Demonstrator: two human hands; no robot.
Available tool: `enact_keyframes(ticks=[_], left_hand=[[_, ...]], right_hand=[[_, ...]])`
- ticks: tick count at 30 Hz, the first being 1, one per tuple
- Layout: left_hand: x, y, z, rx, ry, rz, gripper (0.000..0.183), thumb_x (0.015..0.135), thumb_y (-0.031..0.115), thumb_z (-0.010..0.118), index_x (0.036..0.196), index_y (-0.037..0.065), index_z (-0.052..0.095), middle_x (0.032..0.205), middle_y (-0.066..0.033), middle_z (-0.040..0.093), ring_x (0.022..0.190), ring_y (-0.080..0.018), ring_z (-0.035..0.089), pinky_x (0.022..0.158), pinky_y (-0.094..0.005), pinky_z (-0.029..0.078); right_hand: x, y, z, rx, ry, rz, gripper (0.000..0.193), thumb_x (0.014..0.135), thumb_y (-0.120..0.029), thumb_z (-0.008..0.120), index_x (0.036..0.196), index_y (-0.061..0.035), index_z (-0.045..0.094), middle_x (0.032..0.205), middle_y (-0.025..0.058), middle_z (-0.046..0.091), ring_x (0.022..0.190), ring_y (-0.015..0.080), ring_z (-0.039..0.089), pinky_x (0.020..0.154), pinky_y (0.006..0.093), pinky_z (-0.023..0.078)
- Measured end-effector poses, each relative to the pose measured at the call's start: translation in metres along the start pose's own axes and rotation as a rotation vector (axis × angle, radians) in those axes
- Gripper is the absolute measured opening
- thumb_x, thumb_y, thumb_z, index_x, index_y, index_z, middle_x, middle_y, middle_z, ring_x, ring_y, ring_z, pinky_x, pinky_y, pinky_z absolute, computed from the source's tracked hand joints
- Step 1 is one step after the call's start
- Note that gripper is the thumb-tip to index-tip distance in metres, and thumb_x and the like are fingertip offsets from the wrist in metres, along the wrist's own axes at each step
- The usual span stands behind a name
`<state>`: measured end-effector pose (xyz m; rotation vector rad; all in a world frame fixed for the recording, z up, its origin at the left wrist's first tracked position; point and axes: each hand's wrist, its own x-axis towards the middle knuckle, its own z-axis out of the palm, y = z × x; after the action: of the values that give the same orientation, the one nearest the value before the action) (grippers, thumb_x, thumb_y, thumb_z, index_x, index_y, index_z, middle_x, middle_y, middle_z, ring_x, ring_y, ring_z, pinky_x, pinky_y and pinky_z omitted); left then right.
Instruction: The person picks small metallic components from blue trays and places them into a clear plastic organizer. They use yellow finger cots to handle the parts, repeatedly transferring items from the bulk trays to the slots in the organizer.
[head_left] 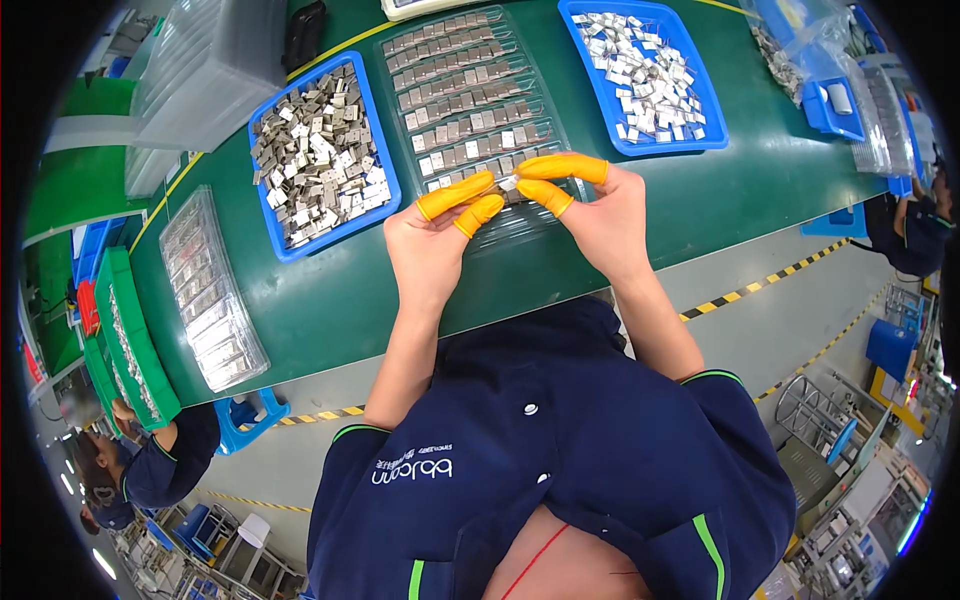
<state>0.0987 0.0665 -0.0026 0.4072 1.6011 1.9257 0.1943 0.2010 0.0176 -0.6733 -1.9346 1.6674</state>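
Note:
My left hand (432,238) and my right hand (608,218) meet above the near end of a clear blister tray (408,135). Yellow finger cots cover the thumb and forefinger of each. Between the fingertips is a small white-and-grey part (508,183), pinched from both sides; the fingers hide most of it. Rows of small grey blocks (470,98) with thin wires fill the blister tray. To its left stands a blue tray (392,165) heaped with small rectangular metal pieces (320,150). A second blue tray (712,100), on the right, holds white pieces with thin leads (645,80).
Another clear blister tray (212,290) lies on the green table at the left. Beyond it are green bins (135,335) and stacked clear trays (215,75). A small blue box (833,108) and plastic bags sit at the right. Other people work at both sides.

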Motion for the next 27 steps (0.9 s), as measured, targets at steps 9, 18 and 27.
enact_keyframes(ticks=[9, 18, 27], left_hand=[[-0.003, 0.01, -0.006, -0.008, -0.217, -0.076, 0.02, 0.07, -0.008, 0.07, 0.09, -0.007, 0.066, 0.086, -0.0137, 0.067, 0.079, -0.0183, 0.065, 0.075, -0.0285, 0.054], [-0.023, 0.016, 0.002, -0.025, -0.339, -0.187, 0.018, 0.066, -0.008, 0.072, 0.083, -0.006, 0.067, 0.082, -0.0151, 0.066, 0.075, -0.0205, 0.066, 0.07, -0.0297, 0.054], [-0.018, -0.001, 0.023, -0.097, -0.17, -0.226, 0.017, 0.083, 0.004, 0.063, 0.096, -0.006, 0.061, 0.086, -0.0123, 0.066, 0.076, -0.0163, 0.065, 0.069, -0.0251, 0.053]], right_hand=[[-0.005, 0.002, -0.019, 0.3, -0.283, 0.3, 0.02, 0.069, 0.002, 0.072, 0.088, 0.0014, 0.068, 0.084, 0.006, 0.067, 0.08, 0.0114, 0.061, 0.077, 0.0244, 0.048], [-0.031, -0.01, -0.033, 0.35, -0.395, 0.417, 0.016, 0.065, 0.003, 0.073, 0.081, 0.0023, 0.068, 0.084, 0.0068, 0.065, 0.081, 0.0147, 0.059, 0.076, 0.0266, 0.046], [-0.027, 0.008, -0.028, -0.361, -0.009, -0.322, 0.018, 0.067, -0.003, 0.071, 0.085, -0.0073, 0.069, 0.086, 0.0045, 0.065, 0.081, 0.0213, 0.06, 0.085, 0.0342, 0.043]])
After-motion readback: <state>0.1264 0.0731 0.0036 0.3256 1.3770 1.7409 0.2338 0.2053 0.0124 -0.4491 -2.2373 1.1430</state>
